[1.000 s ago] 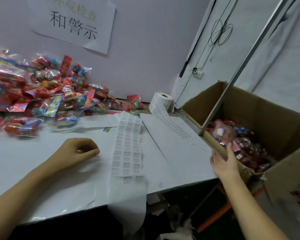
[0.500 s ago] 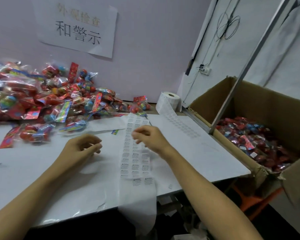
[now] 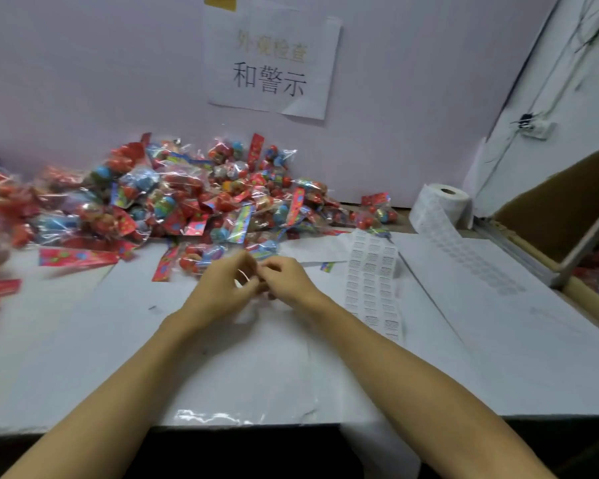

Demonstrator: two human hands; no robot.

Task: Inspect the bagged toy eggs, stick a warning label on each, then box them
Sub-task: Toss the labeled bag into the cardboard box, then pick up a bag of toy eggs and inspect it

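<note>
Head view looks down on two bare forearms reaching over a white table [image 3: 498, 357], and the left hand [image 3: 222, 288] and right hand [image 3: 287, 278] meet at its middle with fingertips touching. Both sets of fingers are curled in narrow; a small white scrap [image 3: 241, 279] shows between the left fingers [image 3: 246, 267], pinched there, though blur hides whether the right fingers [image 3: 274, 267] grip the same scrap or only touch it. Just beyond the fingertips lies one bagged toy egg [image 3: 201, 255], at the near edge of a big pile of bagged toy eggs [image 3: 173, 202] spread against the wall, reaching far to the left of the fingers. To the right of the fingers, close by, a label strip [image 3: 372, 281] runs across the table toward the near edge; farther right and back stands the label roll [image 3: 441, 205] it comes from. Well off to the right of the fingers sits the cardboard box [image 3: 550, 205], bagged eggs showing inside it. Above the pile a paper sign [image 3: 270, 60] hangs on the wall
</note>
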